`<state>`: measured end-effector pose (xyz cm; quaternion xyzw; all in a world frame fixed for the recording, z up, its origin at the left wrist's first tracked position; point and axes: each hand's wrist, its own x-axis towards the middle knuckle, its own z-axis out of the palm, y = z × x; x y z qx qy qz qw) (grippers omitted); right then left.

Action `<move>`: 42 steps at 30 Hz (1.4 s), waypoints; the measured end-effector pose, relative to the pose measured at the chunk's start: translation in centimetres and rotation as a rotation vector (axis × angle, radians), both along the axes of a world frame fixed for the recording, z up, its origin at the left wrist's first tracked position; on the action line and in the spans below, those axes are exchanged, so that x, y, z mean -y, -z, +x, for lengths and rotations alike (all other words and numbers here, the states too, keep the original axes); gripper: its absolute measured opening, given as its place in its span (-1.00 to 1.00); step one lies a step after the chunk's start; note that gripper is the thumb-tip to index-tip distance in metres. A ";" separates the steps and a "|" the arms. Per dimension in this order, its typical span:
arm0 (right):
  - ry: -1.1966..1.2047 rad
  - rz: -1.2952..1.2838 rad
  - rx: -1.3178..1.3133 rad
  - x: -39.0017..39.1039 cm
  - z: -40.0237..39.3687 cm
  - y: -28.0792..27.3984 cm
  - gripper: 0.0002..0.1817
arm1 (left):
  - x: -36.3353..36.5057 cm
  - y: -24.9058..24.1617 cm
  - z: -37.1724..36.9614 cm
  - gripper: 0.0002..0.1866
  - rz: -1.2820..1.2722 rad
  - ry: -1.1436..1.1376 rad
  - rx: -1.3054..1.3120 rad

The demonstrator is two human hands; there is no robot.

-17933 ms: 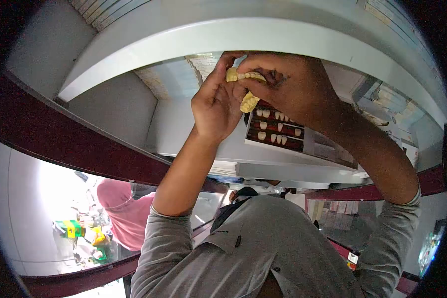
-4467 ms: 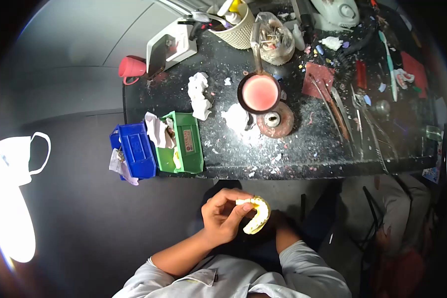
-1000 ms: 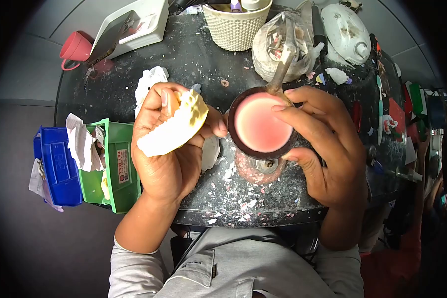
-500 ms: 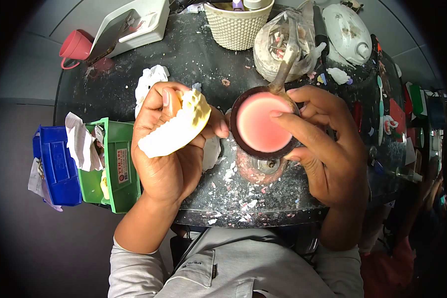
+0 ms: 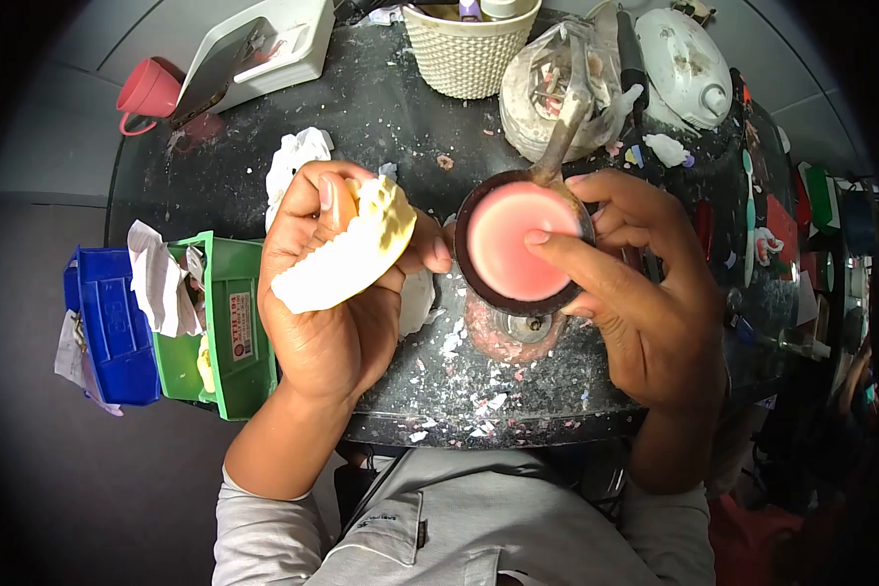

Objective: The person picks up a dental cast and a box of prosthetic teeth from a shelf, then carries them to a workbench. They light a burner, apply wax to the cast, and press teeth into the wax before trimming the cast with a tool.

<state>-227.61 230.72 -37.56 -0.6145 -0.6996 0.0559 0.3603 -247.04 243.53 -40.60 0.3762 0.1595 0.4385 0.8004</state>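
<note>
A pale, ridged piece with a yellowish edge (image 5: 347, 254) is held up in my left hand (image 5: 317, 322), the thumb pressed on its top. The left fingertips come close to the rim of a dark round ladle (image 5: 469, 273) full of pink, smooth material (image 5: 513, 244). My right hand (image 5: 654, 293) is wrapped round the ladle's right side, and its index fingertip touches the pink surface. The ladle's handle (image 5: 557, 142) points up and away. Below the ladle is a pinkish base with a metal burner top (image 5: 524, 327), partly hidden.
Green (image 5: 244, 332) and blue bins (image 5: 117, 327) hang at the left edge. Toward the back are a pink cup (image 5: 149, 93), a white tray (image 5: 308, 49), a woven basket (image 5: 467, 54), a plastic bag (image 5: 527, 107) and a white device (image 5: 684, 63). Scraps litter the black table (image 5: 381, 127).
My right index fingertip has moved slightly left and down on the pink surface. The ladle has shifted a little to the right. My left hand is nearly still.
</note>
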 end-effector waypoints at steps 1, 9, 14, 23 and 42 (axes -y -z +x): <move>0.000 0.000 0.000 0.0 0.0 0.0 -0.63 | 0.0 0.0 0.0 -0.69 0.004 0.001 0.002; 0.014 -0.019 -0.008 0.1 -0.1 -0.2 -0.65 | 0.2 -0.4 -0.1 -0.69 0.044 0.036 -0.039; 0.016 -0.016 -0.002 0.1 -0.1 -0.2 -0.64 | 0.2 -0.4 -0.1 -0.71 0.026 0.030 -0.029; 0.014 -0.017 -0.007 0.1 -0.1 -0.1 -0.59 | 0.0 0.0 0.0 -0.68 -0.019 -0.006 -0.001; -0.003 -0.012 -0.069 0.2 -0.1 0.1 -0.68 | -0.1 0.0 0.1 -0.67 -0.035 -0.007 0.018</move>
